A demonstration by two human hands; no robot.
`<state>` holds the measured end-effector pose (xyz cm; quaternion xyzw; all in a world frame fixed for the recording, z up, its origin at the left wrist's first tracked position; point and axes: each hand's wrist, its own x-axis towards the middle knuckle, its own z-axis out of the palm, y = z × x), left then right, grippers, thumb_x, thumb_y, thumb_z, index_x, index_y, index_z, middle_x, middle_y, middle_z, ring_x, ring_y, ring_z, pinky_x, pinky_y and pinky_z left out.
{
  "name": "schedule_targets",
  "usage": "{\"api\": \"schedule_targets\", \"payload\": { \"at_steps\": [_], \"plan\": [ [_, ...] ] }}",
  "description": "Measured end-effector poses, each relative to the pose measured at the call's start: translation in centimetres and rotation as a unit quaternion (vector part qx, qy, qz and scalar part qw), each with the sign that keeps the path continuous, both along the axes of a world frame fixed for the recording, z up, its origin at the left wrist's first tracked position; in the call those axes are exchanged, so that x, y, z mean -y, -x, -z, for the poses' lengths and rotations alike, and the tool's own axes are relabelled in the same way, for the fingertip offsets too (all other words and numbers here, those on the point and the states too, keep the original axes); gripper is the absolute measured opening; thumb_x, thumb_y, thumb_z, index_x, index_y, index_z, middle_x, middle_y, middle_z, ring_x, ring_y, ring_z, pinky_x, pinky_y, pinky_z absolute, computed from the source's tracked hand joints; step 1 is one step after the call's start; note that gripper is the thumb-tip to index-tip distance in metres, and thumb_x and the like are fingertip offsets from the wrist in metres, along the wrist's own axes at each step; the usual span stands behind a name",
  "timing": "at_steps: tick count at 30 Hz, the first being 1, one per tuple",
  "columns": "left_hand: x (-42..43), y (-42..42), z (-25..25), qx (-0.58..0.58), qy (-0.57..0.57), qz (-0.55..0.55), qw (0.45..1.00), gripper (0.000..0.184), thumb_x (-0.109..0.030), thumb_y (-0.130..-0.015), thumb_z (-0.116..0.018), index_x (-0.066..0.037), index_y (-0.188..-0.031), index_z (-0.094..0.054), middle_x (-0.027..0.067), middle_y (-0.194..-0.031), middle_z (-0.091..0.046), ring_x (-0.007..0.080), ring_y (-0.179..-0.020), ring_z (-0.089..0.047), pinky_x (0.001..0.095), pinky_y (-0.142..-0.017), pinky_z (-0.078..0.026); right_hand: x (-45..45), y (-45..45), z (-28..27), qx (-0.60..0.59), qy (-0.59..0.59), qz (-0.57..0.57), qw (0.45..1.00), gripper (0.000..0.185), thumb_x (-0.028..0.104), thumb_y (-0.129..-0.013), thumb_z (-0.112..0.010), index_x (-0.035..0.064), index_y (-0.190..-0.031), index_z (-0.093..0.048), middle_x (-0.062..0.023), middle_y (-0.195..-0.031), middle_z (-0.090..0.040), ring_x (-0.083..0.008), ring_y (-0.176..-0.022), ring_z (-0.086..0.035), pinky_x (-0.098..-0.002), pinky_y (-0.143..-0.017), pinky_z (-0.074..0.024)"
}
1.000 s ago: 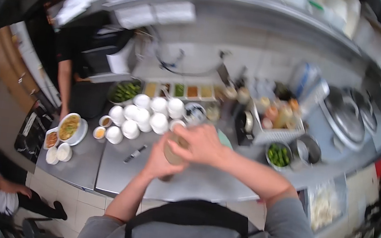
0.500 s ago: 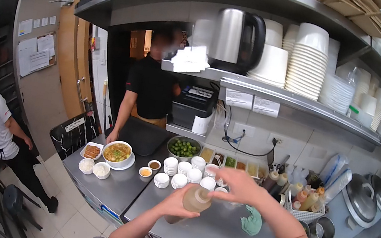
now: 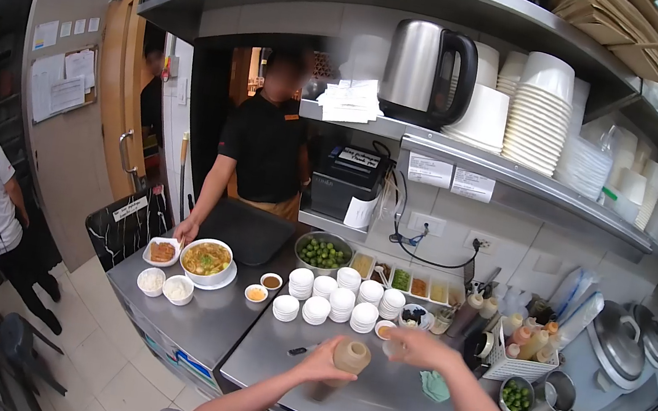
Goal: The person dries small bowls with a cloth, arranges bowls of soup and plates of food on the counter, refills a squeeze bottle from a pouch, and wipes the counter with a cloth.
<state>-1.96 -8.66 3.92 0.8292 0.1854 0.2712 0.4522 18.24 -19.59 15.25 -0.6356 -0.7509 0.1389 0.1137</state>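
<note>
My left hand (image 3: 326, 364) is wrapped round a squeeze bottle (image 3: 353, 354) that holds a brownish liquid. The bottle's round mouth is open at the top. Just right of it, my right hand (image 3: 418, 346) pinches a small translucent cap (image 3: 392, 348), partly hidden by the fingers. Close behind that hand sits a small cup of orange sauce (image 3: 384, 329). Stacks of small white cups (image 3: 342, 301) stand beyond the bottle. A crumpled green cloth (image 3: 434, 385) lies on the steel counter under my right forearm.
A co-worker's hand (image 3: 187, 229) touches a dish of sliced meat (image 3: 162, 251) beside a soup bowl (image 3: 207, 261) and two rice bowls. A bowl of green limes (image 3: 322, 254) stands at the back. To the right are a bottle basket (image 3: 525, 364) and lidded pots. A shelf (image 3: 519, 183) hangs overhead.
My right hand has moved off the bottle's top to the right, with the cap in its fingers. The co-worker's hand has shifted from the soup bowl to the meat dish.
</note>
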Motion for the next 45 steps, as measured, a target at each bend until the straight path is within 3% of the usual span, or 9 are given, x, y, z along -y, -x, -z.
{"api": "schedule_targets", "payload": {
  "at_steps": [5,12,16,19,22,25,30,40,45],
  "plan": [
    [2.1,-2.9,2.5,-0.047,0.047,-0.018,0.998,0.075,-0.034,-0.054,-0.076,-0.008,-0.116,-0.043,0.0146,-0.107,-0.054,0.0285,-0.101,-0.052,0.0369,-0.087,-0.040,2.6,-3.2,16.7,0.101,0.186,0.108,0.971,0.048,0.025,-0.064,-0.068,0.0076,-0.106,-0.054,-0.0144,-0.098,-0.059,-0.0310,-0.093,-0.056,-0.0392,-0.081,-0.0448],
    [4.8,-7.0,2.7,-0.017,0.036,0.009,0.999,0.078,-0.034,-0.057,-0.075,-0.007,-0.120,-0.039,0.0146,-0.116,-0.048,0.0281,-0.107,-0.048,0.0367,-0.089,-0.038,7.0,-3.3,23.1,0.001,0.078,0.193,0.978,0.060,0.034,-0.062,-0.071,0.0126,-0.113,-0.049,-0.0150,-0.103,-0.055,-0.0323,-0.097,-0.053,-0.0408,-0.081,-0.0436],
    [5.5,-5.5,3.5,0.004,-0.024,-0.007,1.000,0.096,-0.039,-0.056,-0.076,-0.006,-0.131,-0.025,0.0198,-0.127,-0.036,0.0316,-0.117,-0.037,0.0387,-0.097,-0.032,7.0,-6.7,19.2,-0.032,-0.087,0.222,0.971,0.071,0.029,-0.060,-0.074,0.0100,-0.121,-0.043,-0.0159,-0.114,-0.050,-0.0337,-0.101,-0.050,-0.0418,-0.084,-0.0417],
    [5.3,-0.7,3.3,-0.038,0.001,-0.011,0.999,0.102,-0.042,-0.057,-0.076,-0.004,-0.133,-0.018,0.0220,-0.131,-0.030,0.0336,-0.122,-0.030,0.0396,-0.100,-0.027,6.8,-8.7,10.3,-0.019,-0.159,0.219,0.962,0.067,0.020,-0.062,-0.073,0.0073,-0.121,-0.043,-0.0158,-0.115,-0.049,-0.0311,-0.099,-0.052,-0.0384,-0.082,-0.0431],
    [4.1,6.2,4.8,-0.081,0.054,-0.074,0.993,0.096,-0.041,-0.060,-0.074,-0.005,-0.132,-0.022,0.0213,-0.132,-0.030,0.0329,-0.122,-0.031,0.0392,-0.100,-0.028,6.4,-6.1,-1.1,-0.070,-0.176,0.232,0.954,0.061,0.014,-0.065,-0.070,0.0067,-0.120,-0.043,-0.0156,-0.114,-0.051,-0.0294,-0.097,-0.053,-0.0367,-0.080,-0.0441],
    [3.2,14.1,3.5,-0.148,0.093,-0.166,0.970,0.085,-0.039,-0.063,-0.073,-0.005,-0.129,-0.031,0.0194,-0.129,-0.036,0.0318,-0.118,-0.038,0.0368,-0.097,-0.033,4.7,-4.1,-8.2,0.025,-0.239,0.184,0.953,0.056,0.012,-0.068,-0.068,0.0075,-0.119,-0.045,-0.0154,-0.111,-0.053,-0.0275,-0.091,-0.056,-0.0351,-0.078,-0.0448],
    [0.0,26.4,3.6,-0.096,0.093,-0.296,0.946,0.067,-0.032,-0.064,-0.072,-0.004,-0.119,-0.045,0.0178,-0.119,-0.045,0.0285,-0.109,-0.046,0.0337,-0.091,-0.038,-0.3,4.8,-20.6,0.170,-0.371,0.096,0.908,0.049,0.012,-0.070,-0.066,0.0094,-0.116,-0.049,-0.0144,-0.105,-0.057,-0.0269,-0.090,-0.057,-0.0343,-0.079,-0.0444],
    [-10.4,46.9,2.4,-0.018,0.043,-0.342,0.939,0.046,-0.022,-0.063,-0.074,-0.004,-0.102,-0.057,0.0121,-0.108,-0.052,0.0252,-0.098,-0.051,0.0321,-0.079,-0.044,-14.8,24.6,-35.6,0.085,-0.544,0.059,0.833,0.027,0.020,-0.078,-0.062,0.0068,-0.102,-0.058,-0.0086,-0.074,-0.063,-0.0145,-0.069,-0.060,-0.0263,-0.065,-0.0453],
    [-18.8,49.7,1.3,0.042,0.053,-0.359,0.931,0.040,-0.019,-0.065,-0.073,-0.004,-0.099,-0.058,0.0120,-0.102,-0.054,0.0239,-0.091,-0.054,0.0320,-0.070,-0.046,-20.4,28.9,-40.2,0.155,-0.577,0.109,0.795,0.028,0.028,-0.077,-0.061,0.0062,-0.095,-0.061,-0.0088,-0.067,-0.061,-0.0152,-0.062,-0.057,-0.0263,-0.060,-0.0441]
  ]
}}
